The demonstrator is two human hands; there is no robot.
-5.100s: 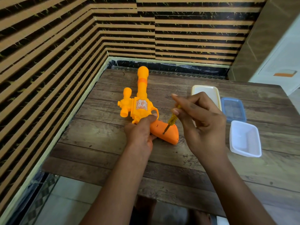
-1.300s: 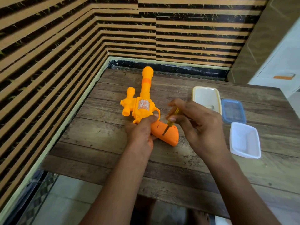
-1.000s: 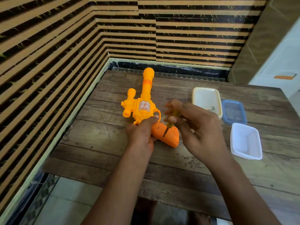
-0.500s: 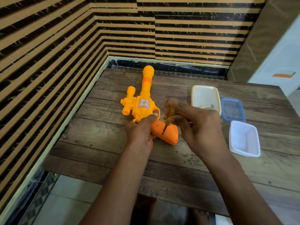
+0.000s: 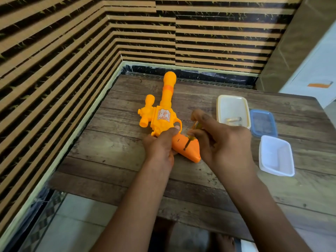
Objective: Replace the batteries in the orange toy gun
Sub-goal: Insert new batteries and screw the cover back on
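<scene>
The orange toy gun lies flat on the counter. My left hand is curled round it where grip meets body, and the fingers of my right hand pinch a small yellow-handled screwdriver whose tip rests on the side of the grip. If I press off-axis, the tip could skip out and score the plastic or chew the screw. A freed screw could also roll away, since the cream tray sits off to the gun's right.

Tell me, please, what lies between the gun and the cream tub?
The right hand, holding a screwdriver to the gun, as the head view shows.
</scene>
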